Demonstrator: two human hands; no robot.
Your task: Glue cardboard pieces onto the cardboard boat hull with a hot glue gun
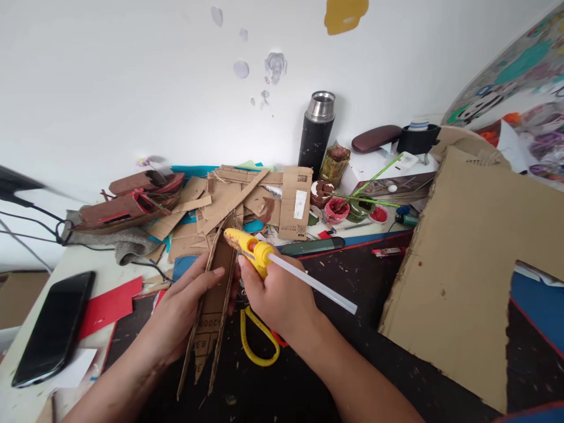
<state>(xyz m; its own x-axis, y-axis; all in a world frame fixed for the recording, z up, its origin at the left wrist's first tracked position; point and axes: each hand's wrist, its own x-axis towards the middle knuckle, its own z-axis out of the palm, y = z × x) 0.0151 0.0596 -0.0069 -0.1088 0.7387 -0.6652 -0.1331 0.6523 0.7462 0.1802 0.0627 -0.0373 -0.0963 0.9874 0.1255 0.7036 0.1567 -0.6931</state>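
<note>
Head view: dark mat [348, 335] leaves room beside the large cardboard sheet [462, 264], cut off at right. Left of centre, the left hand [180, 302] holds a cardboard channel [214, 308], most fingers hidden; the right hand [275, 291] wraps a yellow glue gun [242, 242], nozzle indistinct.

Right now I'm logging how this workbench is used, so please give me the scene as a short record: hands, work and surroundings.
Left hand: grips the cardboard channel
Right hand: holds the yellow glue gun
Glue stick: juts from the gun's rear
Gun tip: at the channel's far end; contact unclear
Behind: cardboard scraps, paint pots, black flask
Far left: reddish-brown model boat
Near left: phone
Right: large cardboard sheet
</note>
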